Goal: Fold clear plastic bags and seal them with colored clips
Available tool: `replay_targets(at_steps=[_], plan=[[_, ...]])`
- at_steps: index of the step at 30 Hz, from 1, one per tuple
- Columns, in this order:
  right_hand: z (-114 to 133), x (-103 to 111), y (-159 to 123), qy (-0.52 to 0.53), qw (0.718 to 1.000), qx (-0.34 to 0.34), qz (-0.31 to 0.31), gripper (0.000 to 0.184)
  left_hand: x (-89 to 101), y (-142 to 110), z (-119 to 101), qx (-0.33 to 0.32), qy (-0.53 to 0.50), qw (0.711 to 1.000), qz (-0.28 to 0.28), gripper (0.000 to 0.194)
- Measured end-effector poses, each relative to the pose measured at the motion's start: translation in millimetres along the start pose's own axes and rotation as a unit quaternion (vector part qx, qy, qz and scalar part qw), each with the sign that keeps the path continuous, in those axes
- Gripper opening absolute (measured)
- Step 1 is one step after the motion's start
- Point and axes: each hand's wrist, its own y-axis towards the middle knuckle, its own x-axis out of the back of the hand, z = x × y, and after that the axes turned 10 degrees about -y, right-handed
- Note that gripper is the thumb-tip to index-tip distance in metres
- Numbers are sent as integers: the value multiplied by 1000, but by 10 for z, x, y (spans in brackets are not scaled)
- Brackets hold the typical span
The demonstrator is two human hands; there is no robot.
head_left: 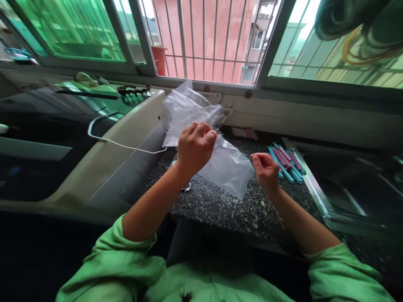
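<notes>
My left hand (197, 147) is closed in a fist at the near end of a clear plastic bag (228, 167), which stretches out to the right over the speckled counter. Its fingertips are turned away from view, but the bag runs out from under them. Just past the bag's right corner, my right hand (267, 171) is closed in a pinch; whatever its fingertips hold is too small to make out. Behind my left hand stands a heap of more clear plastic bags (185, 107). Beside my right hand lies a pile of teal and purple sticks (286, 161).
A washing machine (126, 126) with a white cord (132, 147) across it stands at the left. At the right is a metal-edged sink or hob (310, 184). A small shiny object (187, 187) lies under my left forearm. Barred windows (204, 42) rise behind the counter (220, 212).
</notes>
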Motion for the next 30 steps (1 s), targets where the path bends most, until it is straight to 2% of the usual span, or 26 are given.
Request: replay_targets(at_steps=[3,6,9,12,16,20,22,27,30], plan=[[-130,266,-26,-54,994,74,-65,22,-333,51,-139,-2,-20,1000,19,23],[-230,445,-24,-123,973,165,-102,21,-644,93,-252,-2,-34,999,30,24],[-291,541,6,-208,946,225,-104,22,-872,131,-362,-4,-50,998,27,23],[-351,571,33,-282,921,256,-81,19,-1015,140,-440,-7,-76,997,15,22],[-430,543,17,-355,897,256,-64,13,-1111,33,-462,-8,-111,994,7,20],[-471,509,-20,-375,877,293,-59,12,-1123,-172,-386,-18,-123,992,-8,14],[-486,503,-29,-362,878,305,-66,13,-1107,-266,-317,-21,-118,992,-23,12],[-524,494,-43,-335,902,270,-40,15,-1064,-404,-169,-23,-116,992,-50,10],[-519,496,-50,-326,905,271,-42,16,-1058,-435,-131,-16,-120,991,-53,10]])
